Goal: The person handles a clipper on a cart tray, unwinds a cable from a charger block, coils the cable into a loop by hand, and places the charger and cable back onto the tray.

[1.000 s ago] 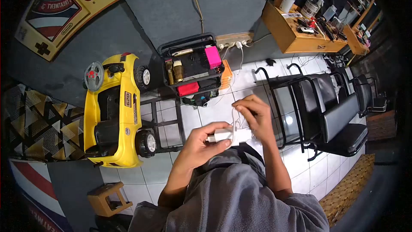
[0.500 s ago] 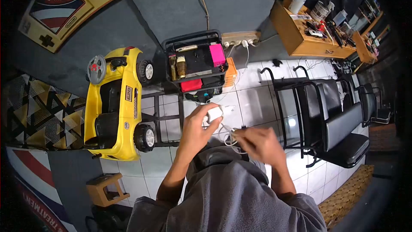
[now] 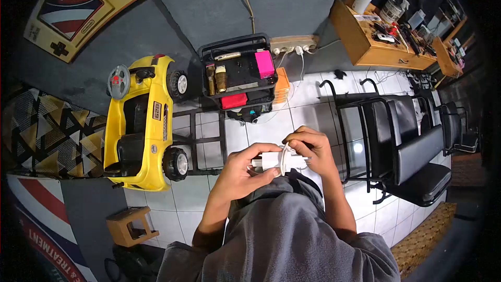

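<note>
A small white block like a charger adapter (image 3: pixel 270 161) is between the thumb and fingers of my left hand (image 3: pixel 241 173), in front of my body. White cable (image 3: pixel 285 160) lies in loops across the block's right side. My right hand (image 3: pixel 312 149), just right of the block, has its thumb and fingers pinched on the cable at the top of the loops. Another white part (image 3: pixel 298 162) shows below my right fingers; whether it is joined to the block I cannot tell.
A black trolley (image 3: pixel 240 93) with clippers and a pink box stands ahead, below a socket strip (image 3: pixel 291 50). On the left are a yellow toy car (image 3: pixel 141 163) and a small stool (image 3: pixel 124 232). Black chairs (image 3: pixel 417 151) and a wooden drawer unit (image 3: pixel 381 55) are on the right.
Since half a second ago, my right hand has moved up beside the block, and the loose cable below is now looped around it. My left hand has turned and lowered the block slightly.
</note>
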Demonstrator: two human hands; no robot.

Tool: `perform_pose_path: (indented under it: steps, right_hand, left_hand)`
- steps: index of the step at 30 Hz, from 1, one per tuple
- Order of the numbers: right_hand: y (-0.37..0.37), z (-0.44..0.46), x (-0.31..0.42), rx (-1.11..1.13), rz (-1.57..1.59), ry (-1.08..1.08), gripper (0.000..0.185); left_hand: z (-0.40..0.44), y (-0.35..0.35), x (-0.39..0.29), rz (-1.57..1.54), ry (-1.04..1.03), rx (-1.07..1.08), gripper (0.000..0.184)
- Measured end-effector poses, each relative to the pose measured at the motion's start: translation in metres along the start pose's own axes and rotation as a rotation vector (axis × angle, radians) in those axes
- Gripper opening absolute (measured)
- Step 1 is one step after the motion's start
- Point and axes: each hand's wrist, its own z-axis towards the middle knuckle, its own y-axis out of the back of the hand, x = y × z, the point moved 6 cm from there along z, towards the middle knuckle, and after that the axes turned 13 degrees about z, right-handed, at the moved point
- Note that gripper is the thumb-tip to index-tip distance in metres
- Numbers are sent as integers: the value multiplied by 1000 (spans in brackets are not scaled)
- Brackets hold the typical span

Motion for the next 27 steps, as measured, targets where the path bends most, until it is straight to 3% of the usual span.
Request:
perform_pose_path:
  steps: [4, 5, 7, 12, 17, 21, 23, 27]
  right_hand:
    - [-14, -9, -9, 92, -26, 70, 15]
    - [-19, -16, -18, 156, -191, -126, 17]
    - [-36, -20, -3, 180, -210, -53, 21]
    - [-48, -36, 19, 291, -331, 85, 23]
    - [-19, -27, 39, 221, -480, 109, 13]
    - [-3, -19, 46, 214, -527, 134, 12]
    - [-2, -18, 47, 198, -549, 127, 12]
    - [-1, -13, 49, 218, -608, 155, 13]
  left_hand:
    - [1, 8, 1, -73, -63, -150, 38]
    - [4, 15, -3, -31, -116, -259, 38]
    - [9, 27, 2, -76, -45, -372, 37]
    - [18, 23, 24, 178, -30, -451, 33]
    - [19, 8, 31, 410, 101, -335, 37]
    - [21, -4, 36, 405, 50, -210, 42]
    - [21, -9, 26, 563, -68, -155, 40]
    - [18, -10, 29, 525, -55, -136, 37]
